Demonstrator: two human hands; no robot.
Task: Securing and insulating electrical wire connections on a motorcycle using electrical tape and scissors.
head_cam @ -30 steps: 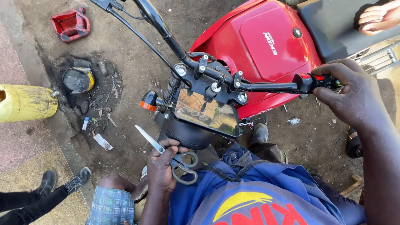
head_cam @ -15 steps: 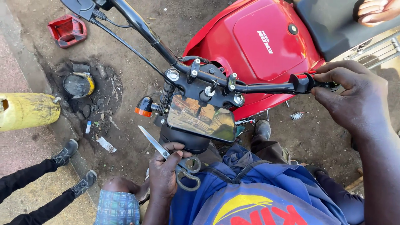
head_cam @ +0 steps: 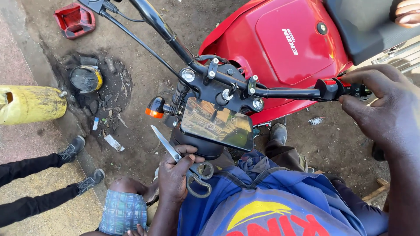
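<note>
**Scissors in the left hand, handlebar grip under the right**

The left hand (head_cam: 175, 175) is clenched around a pair of scissors (head_cam: 181, 164). The fingers wrap the shank just above the loop handles, which hang below the knuckles near the blue overall (head_cam: 271, 205). The blades are together and point up and to the left, away from the body, toward the orange turn signal (head_cam: 154, 109). The long axis of the scissors runs diagonally, and the tip ends just below that signal, beside the dark instrument panel (head_cam: 217, 123).

The right hand (head_cam: 385, 109) is on the far end of the black handlebar (head_cam: 280, 92). Its fingers curl over the grip by the switch housing (head_cam: 345, 89) and hold it. The red fuel tank (head_cam: 284, 43) lies behind the bar. The left hand is nearer to the panel; the right is well apart from the scissors.
</note>
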